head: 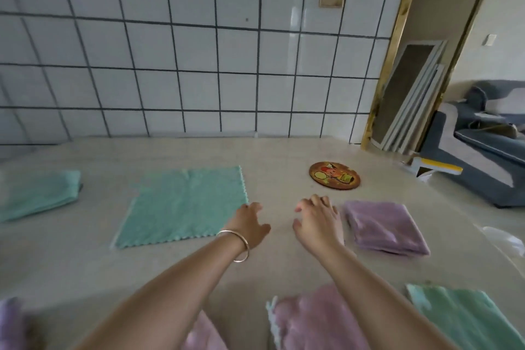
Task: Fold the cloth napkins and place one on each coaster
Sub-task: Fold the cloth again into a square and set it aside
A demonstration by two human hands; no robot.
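Observation:
A teal napkin (183, 204) lies spread flat on the beige table (272, 150), left of centre. My left hand (250, 224) hovers by its right corner, fingers relaxed, holding nothing. My right hand (316, 220) is beside it, fingers loosely spread and empty. A round brown coaster (334, 175) with a cartoon picture sits bare beyond my right hand. A folded purple napkin (386, 227) lies just right of that hand. A folded teal napkin (39, 193) rests at the far left.
Near the front edge lie a pink napkin (315, 318), a teal napkin (466, 318), and purple cloth (11, 321) at the left corner. A tiled wall (199, 51) backs the table. A doorway with leaning frames (409, 94) and a sofa (488, 145) is right.

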